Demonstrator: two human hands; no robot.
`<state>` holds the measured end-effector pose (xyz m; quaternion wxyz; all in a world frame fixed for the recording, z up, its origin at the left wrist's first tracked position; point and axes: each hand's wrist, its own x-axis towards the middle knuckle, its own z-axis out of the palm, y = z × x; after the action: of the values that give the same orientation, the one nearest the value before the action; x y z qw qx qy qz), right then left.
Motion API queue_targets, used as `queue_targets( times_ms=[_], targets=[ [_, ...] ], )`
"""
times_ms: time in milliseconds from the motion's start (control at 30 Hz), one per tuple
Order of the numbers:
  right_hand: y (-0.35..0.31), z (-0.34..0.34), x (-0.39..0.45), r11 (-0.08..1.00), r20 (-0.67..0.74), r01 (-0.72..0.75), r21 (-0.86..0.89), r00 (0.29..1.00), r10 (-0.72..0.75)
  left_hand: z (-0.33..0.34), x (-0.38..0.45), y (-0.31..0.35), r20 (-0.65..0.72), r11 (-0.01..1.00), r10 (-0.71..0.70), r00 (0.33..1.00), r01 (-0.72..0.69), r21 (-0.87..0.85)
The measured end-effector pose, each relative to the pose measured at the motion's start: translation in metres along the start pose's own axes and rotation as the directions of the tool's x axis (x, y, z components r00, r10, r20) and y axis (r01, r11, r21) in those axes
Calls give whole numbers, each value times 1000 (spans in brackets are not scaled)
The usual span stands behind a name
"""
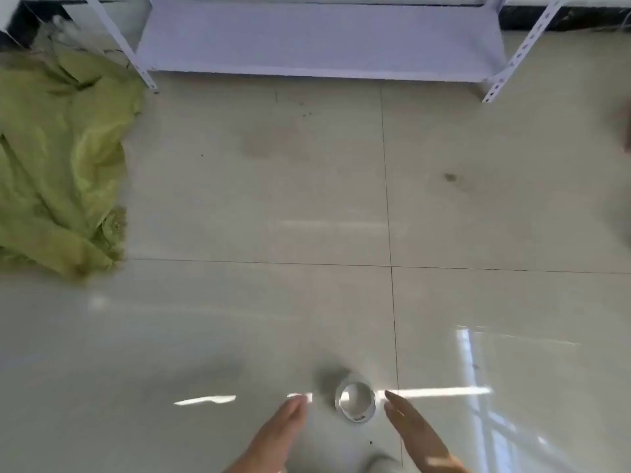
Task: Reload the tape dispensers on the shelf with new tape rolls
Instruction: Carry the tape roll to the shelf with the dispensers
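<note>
Down on the floor, tape roll (355,401) lies between both hands' fingers (397,406), untouched.

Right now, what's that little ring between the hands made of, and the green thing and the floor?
Ring: probably clear plastic tape; pale, see-through, glinting.
Green thing: soft cloth or thin plastic sheet; crumpled folds, slight sheen.
Floor: glazed tile; straight joints, mirror-like reflections.
</note>
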<state>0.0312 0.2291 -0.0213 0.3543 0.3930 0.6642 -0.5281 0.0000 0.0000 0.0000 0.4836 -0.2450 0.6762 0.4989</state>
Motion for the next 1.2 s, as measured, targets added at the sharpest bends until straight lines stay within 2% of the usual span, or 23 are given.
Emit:
queue_targets(
  times_ms=[33,67,100,133,200,300,367,433,500,600,700,767,800,833,867,933,1067,1200],
  targets=[
    [12,7,24,1000,-53,9,-3,999,-9,8,23,-8,-40,998,-44,998,42,-38],
    [21,12,44,999,-70,-41,17,997,43,11,46,-18,-94,993,-93,991,86,-79],
    [33,17,65,998,-56,-32,58,998,35,14,69,-34,-115,989,-103,988,90,-116],
    [44,22,85,996,-50,-31,81,998,35,15,89,-42,-81,984,-110,991,98,-146],
    [60,33,116,992,-26,-69,107,997,73,25,120,-53,-106,964,-145,984,116,-239],
    [73,43,146,977,-46,-113,183,991,123,42,153,-64,-136,894,-279,951,205,-398],
    [75,46,154,964,-58,-164,209,982,180,55,165,-62,-27,821,-357,934,300,-486],
    [79,52,156,954,-35,-209,217,974,222,62,164,-60,101,743,-370,923,360,-565],
    [79,52,148,950,-4,-199,242,979,206,65,160,-57,158,671,-361,919,373,-641],
    [73,47,134,948,49,-195,253,981,189,66,149,-52,96,672,-353,931,324,-666],
    [37,44,103,902,19,-271,336,960,281,59,126,-42,12,682,-351,936,264,-682],
    [17,40,71,802,60,-276,530,955,289,51,100,-29,-46,694,-354,934,230,-682],
    [7,38,55,820,99,-253,514,967,236,47,83,-21,-97,710,-339,936,187,-679],
    [-7,36,41,769,157,-297,567,955,253,43,64,-12,-117,717,-319,941,159,-679],
    [-20,35,18,815,140,-217,537,976,168,40,43,0,-131,714,-303,944,133,-687],
    [-49,32,-19,839,207,-191,509,974,97,33,-1,32,-174,716,-258,950,67,-695],
    [-108,20,-105,832,168,-114,542,985,25,9,-99,95,-241,787,-82,967,-85,-611],
    [-162,8,-182,788,151,-71,612,988,-28,-20,-186,158,-218,821,44,975,-160,-549]
  ],
)
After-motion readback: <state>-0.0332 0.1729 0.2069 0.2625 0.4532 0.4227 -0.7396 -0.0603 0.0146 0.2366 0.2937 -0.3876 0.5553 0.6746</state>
